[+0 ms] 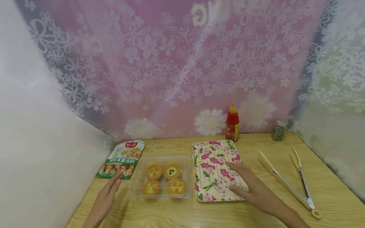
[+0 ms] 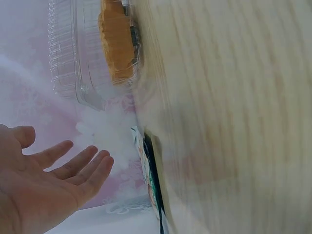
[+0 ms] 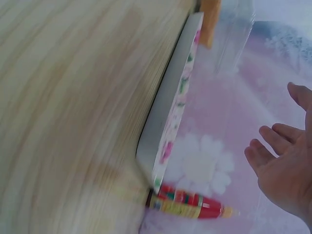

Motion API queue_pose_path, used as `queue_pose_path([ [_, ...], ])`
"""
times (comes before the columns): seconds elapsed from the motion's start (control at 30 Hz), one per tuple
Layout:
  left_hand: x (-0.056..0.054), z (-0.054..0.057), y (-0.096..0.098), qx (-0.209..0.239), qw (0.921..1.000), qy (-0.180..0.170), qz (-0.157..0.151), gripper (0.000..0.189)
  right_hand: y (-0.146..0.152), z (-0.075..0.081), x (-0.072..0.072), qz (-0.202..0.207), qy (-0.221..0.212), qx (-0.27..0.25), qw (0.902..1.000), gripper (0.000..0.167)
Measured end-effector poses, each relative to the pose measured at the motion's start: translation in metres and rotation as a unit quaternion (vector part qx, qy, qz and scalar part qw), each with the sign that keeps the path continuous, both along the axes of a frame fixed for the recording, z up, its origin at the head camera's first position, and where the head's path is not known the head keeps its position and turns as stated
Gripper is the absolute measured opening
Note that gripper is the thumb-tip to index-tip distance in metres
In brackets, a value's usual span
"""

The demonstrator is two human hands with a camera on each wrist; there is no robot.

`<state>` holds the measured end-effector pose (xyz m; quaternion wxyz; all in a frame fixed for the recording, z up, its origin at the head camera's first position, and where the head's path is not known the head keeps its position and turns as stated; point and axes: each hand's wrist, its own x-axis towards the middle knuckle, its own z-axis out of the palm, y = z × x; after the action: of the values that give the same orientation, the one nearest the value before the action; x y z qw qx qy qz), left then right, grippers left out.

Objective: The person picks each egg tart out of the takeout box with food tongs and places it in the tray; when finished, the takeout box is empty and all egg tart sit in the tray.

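Note:
My left hand (image 1: 103, 200) is held above the table at the left, fingers extended and holding nothing. It is nearest the green and white soup seasoning pouch (image 1: 121, 160), which lies flat. A clear plastic box (image 1: 184, 161) with several egg tarts (image 1: 154, 172) inside stands between my hands; one tart has dark berries on top. Over the right edge of a floral tray (image 1: 209, 177) hovers my right hand (image 1: 258, 191), its fingers loosely spread with nothing in them. In the right wrist view the hand (image 3: 287, 165) appears apart from the tray (image 3: 168, 117).
Tongs (image 1: 293, 186) with cream tips lie spread at the right. A red sauce bottle (image 1: 232, 124) with a yellow cap stands behind the tray. At the back right is a small glass jar (image 1: 279, 130) with a grey lid. Floral curtains (image 1: 182, 69) enclose the wooden table (image 1: 159, 213).

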<state>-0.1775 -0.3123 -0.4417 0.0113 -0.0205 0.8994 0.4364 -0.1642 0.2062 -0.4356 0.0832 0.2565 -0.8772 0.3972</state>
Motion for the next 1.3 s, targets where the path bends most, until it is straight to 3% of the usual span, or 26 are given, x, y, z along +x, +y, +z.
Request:
queue_pose_path([
  [0.27,0.001,-0.008,0.0,0.072,0.9973,-0.009,0.009,0.061,-0.042,-0.001,-0.005,0.04,-0.022,-0.045,0.9979,0.062],
  [0.43,0.001,-0.017,0.0,0.146,0.9882,-0.033,0.032,0.054,-0.069,-0.002,-0.007,0.081,-0.038,-0.066,0.9937,0.058],
  [0.57,0.003,-0.024,0.0,0.182,0.9805,-0.047,0.058,0.047,-0.093,-0.002,-0.007,0.111,-0.07,-0.084,0.9878,0.057],
  [0.7,0.003,-0.03,0.001,0.209,0.973,-0.061,0.078,0.045,-0.119,-0.004,-0.009,0.149,-0.068,-0.096,0.9818,0.057],
  [0.9,0.007,-0.036,0.0,0.241,0.9651,-0.085,0.058,0.043,-0.152,-0.006,-0.011,0.218,-0.07,-0.118,0.9662,0.05],
  [1.03,0.013,-0.038,0.002,0.268,0.9582,-0.091,0.042,0.043,-0.172,-0.001,-0.012,0.242,-0.104,-0.124,0.9567,0.045],
  [1.13,0.017,-0.039,0.005,0.276,0.9562,-0.09,0.037,0.044,-0.187,0.003,-0.013,0.244,-0.122,-0.119,0.9547,0.043],
  [1.3,0.02,-0.042,0.01,0.275,0.9554,-0.091,0.057,0.042,-0.214,0.001,-0.015,0.246,-0.128,-0.086,0.9569,0.041],
])
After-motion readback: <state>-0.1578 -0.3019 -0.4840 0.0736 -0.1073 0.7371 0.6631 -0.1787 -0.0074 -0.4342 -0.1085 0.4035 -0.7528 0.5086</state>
